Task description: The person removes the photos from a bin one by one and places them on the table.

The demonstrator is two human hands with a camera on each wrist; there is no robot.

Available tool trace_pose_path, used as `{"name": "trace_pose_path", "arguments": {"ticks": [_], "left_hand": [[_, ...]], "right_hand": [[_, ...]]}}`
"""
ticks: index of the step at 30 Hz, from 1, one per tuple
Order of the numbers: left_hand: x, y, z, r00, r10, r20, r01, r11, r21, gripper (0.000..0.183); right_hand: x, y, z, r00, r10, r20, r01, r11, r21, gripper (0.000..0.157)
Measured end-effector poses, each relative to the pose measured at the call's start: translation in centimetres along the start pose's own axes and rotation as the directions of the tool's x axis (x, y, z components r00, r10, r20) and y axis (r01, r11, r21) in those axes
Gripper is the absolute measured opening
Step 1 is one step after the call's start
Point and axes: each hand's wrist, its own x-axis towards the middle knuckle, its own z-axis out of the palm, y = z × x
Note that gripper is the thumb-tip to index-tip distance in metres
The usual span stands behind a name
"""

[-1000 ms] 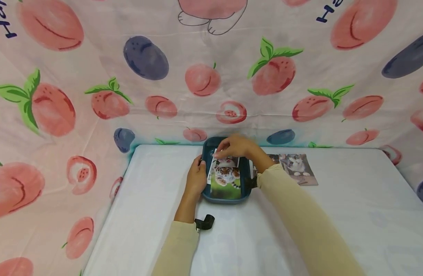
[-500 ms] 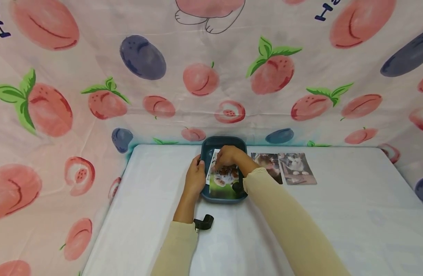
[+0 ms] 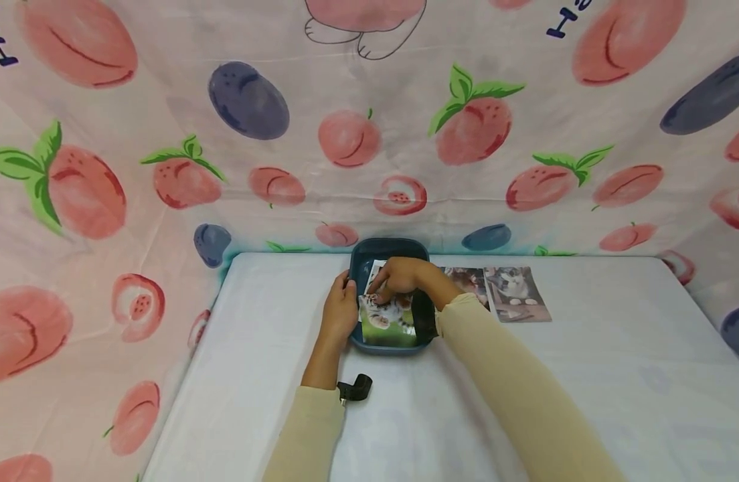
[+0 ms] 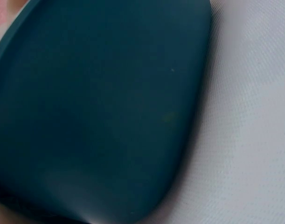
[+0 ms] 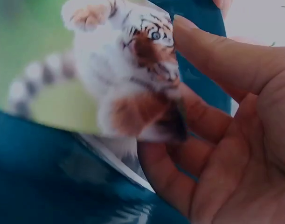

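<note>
A dark teal tray (image 3: 389, 246) lies at the table's far edge. My left hand (image 3: 341, 309) grips its left side; the tray's outer wall (image 4: 95, 102) fills most of the left wrist view. Inside lies a tiger cub photo (image 3: 389, 329) with a green background. My right hand (image 3: 405, 276) reaches over the tray and pinches the photo's far end, thumb on one side and fingers underneath, as the right wrist view shows with the tiger photo (image 5: 100, 65). Another white-edged card (image 3: 375, 268) shows beneath, partly hidden by the right hand.
Right of the tray, two photos lie side by side: a dark reddish one (image 3: 468, 281), partly behind the right forearm, and a grey-and-white cat photo (image 3: 517, 293). The white-covered table (image 3: 273, 321) meets a fruit-printed cloth (image 3: 399, 161) at the back.
My right hand has come down from above the tray to the tiger photo's far end. The photo has shifted slightly left and its far end is lifted. The left hand keeps its grip.
</note>
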Motion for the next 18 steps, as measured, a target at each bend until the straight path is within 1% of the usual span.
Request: {"name": "trace_pose_path", "arguments": {"ticks": [6, 8, 11, 13, 15, 17, 18], "left_hand": [[0.0, 0.0, 0.1, 1.0, 0.003, 0.006, -0.003, 1.0, -0.006, 0.05], [0.1, 0.0, 0.1, 1.0, 0.003, 0.008, -0.003, 1.0, -0.006, 0.05], [0.1, 0.1, 0.1, 1.0, -0.013, 0.006, 0.013, 1.0, -0.008, 0.05], [0.2, 0.1, 0.1, 1.0, -0.021, 0.004, 0.021, 1.0, -0.006, 0.05], [0.2, 0.1, 0.1, 0.999, -0.033, 0.002, 0.033, 0.999, -0.011, 0.051], [0.2, 0.0, 0.1, 1.0, -0.027, 0.001, 0.027, 1.0, -0.014, 0.051], [0.2, 0.0, 0.1, 1.0, -0.025, -0.002, 0.025, 1.0, -0.014, 0.051]], "right_hand": [[-0.9, 0.1, -0.2, 0.996, -0.034, 0.082, 0.045, 0.991, -0.13, 0.055], [-1.2, 0.2, -0.1, 0.996, -0.067, 0.064, 0.078, 0.977, -0.197, 0.059], [-2.0, 0.6, -0.2, 0.99, -0.136, -0.022, 0.125, 0.956, -0.266, 0.06], [-2.8, 1.1, -0.3, 0.98, -0.17, -0.108, 0.14, 0.96, -0.242, 0.056], [-3.7, 1.8, -0.6, 0.964, -0.185, -0.192, 0.158, 0.976, -0.149, 0.051], [-4.9, 2.7, -0.9, 0.944, -0.193, -0.269, 0.192, 0.981, -0.032, 0.046], [-5.6, 3.2, -1.1, 0.929, -0.19, -0.318, 0.199, 0.98, -0.004, 0.043]]}}
